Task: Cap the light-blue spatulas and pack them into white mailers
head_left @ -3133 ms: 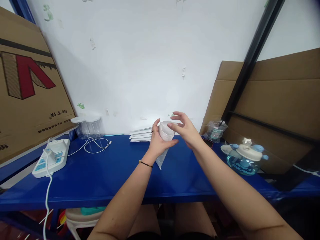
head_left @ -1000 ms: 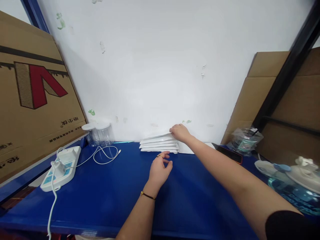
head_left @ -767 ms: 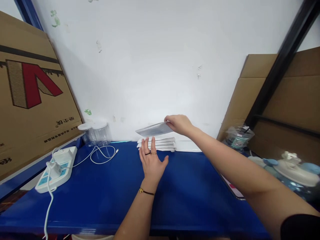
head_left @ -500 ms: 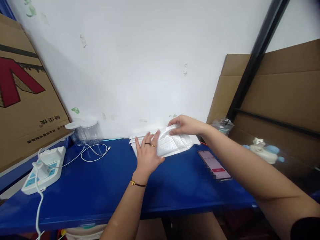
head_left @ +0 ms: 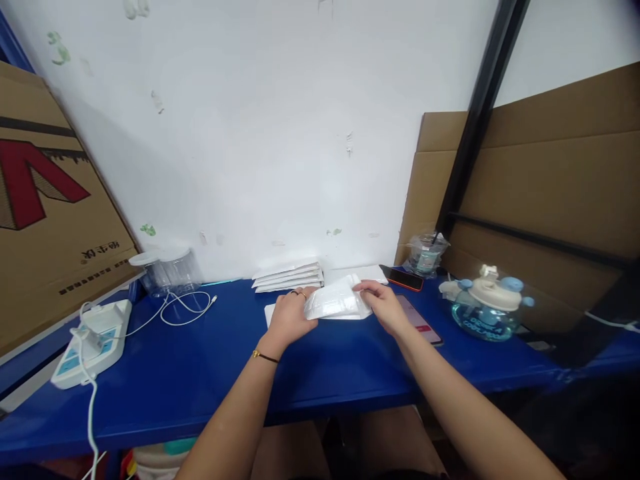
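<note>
A shiny white plastic packet [head_left: 336, 301] lies between my hands near the middle of the table, with a flat white sheet or packet [head_left: 269, 313] partly showing under it at the left. My left hand [head_left: 293, 315] grips its left end, thumb in front and fingers curled behind. At the opposite end, my right hand [head_left: 384, 305] pinches the upper right edge between thumb and fingers. Just behind stands a stack of flat white packets [head_left: 290, 275] against the wall, and another white piece [head_left: 357, 274] lies to its right.
A phone [head_left: 420, 323] lies beside my right forearm, and a second dark phone [head_left: 406, 279] behind it. Farther right are a plastic cup [head_left: 426, 255] and a blue-tinted bottle [head_left: 487, 310]. On the left sit a power strip [head_left: 95, 343], a white cable [head_left: 187, 325] and clear jars [head_left: 175, 273].
The packet has come off the stack toward me, uncovering it. My right hand has drawn back from the wall to the packet's right end. The view has shifted right.
</note>
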Motion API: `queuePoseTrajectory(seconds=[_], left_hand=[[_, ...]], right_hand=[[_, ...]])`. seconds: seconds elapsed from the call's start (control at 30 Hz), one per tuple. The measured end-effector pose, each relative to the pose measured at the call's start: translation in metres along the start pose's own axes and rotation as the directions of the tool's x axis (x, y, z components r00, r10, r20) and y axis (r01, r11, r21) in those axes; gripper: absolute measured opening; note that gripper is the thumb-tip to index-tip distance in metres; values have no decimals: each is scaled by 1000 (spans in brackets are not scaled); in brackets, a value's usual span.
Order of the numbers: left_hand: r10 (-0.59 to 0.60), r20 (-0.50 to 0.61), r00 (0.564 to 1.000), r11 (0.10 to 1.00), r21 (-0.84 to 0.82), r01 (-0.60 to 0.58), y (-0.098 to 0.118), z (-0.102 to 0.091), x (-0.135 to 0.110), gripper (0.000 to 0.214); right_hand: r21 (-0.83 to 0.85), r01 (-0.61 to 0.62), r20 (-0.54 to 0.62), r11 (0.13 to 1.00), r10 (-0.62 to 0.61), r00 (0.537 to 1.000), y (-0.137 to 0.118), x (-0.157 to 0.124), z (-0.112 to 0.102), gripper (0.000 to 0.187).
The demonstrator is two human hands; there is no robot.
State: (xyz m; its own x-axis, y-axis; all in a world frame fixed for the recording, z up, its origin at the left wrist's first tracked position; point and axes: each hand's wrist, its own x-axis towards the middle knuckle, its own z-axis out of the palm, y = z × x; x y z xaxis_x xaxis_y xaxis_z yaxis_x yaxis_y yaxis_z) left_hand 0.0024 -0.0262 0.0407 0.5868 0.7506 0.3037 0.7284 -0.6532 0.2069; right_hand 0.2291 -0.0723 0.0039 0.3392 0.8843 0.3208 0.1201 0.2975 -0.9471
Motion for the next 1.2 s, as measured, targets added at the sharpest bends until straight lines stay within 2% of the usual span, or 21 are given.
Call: queuePoseTrajectory(seconds=[0.07, 0.13, 0.2, 0.23, 0.3, 0.37, 0.43, 0.5, 0.57, 0.67, 0.77, 0.9, 1.13, 1.2], left_hand=[[20, -4, 1000, 999, 45, -20, 1, 2, -1, 65], [65, 18, 998, 995, 70, -66, 2, 3, -3, 64], [98, 56, 994, 991, 86, -103, 0, 2, -4, 63], [104, 73, 992, 989, 97, -110, -1, 1, -4, 63], [101, 96, 990, 984, 138, -114, -5, -3, -1, 65], [112, 131, 985, 969, 205, -138, -9, -11, 5, 68], [139, 189, 972, 939, 287, -191, -7, -24, 15, 67], [167, 227, 960, 896, 372, -244, 1, -38, 25, 61], [184, 237, 954, 845, 457, -277, 16, -52, 34, 54], [180, 307, 934, 788, 524, -324, 42, -64, 44, 45], [148, 358, 922, 768, 545, -335, 62, -66, 49, 45], [152, 367, 918, 760, 551, -346, 68, -64, 53, 51], [179, 343, 922, 713, 600, -362, 69, -79, 56, 47], [160, 339, 927, 719, 604, -345, 71, -84, 56, 53]], right_hand=[[30, -26, 104, 999, 23, 994, -3, -4, 2, 19], [134, -85, 248, 987, 49, 968, -8, -7, 2, 19], [220, -155, 325, 963, 78, 943, -10, -8, 0, 18], [262, -187, 315, 947, 99, 944, -8, -8, 0, 19], [382, -238, 211, 893, 167, 963, 1, -6, 0, 21], [550, -287, 80, 784, 292, 953, 14, -4, 2, 17], [695, -350, 45, 628, 448, 893, 27, -3, 7, 12], [769, -427, 113, 477, 555, 824, 37, -3, 16, 17], [791, -490, 206, 366, 594, 777, 42, -4, 25, 25], [811, -509, 251, 290, 612, 750, 44, -7, 37, 31], [826, -484, 221, 288, 624, 749, 44, -7, 42, 30], [806, -489, 176, 334, 653, 737, 45, -8, 45, 21], [751, -477, 122, 458, 613, 781, 42, -15, 53, 15], [697, -463, 80, 548, 582, 809, 43, -17, 53, 15]])
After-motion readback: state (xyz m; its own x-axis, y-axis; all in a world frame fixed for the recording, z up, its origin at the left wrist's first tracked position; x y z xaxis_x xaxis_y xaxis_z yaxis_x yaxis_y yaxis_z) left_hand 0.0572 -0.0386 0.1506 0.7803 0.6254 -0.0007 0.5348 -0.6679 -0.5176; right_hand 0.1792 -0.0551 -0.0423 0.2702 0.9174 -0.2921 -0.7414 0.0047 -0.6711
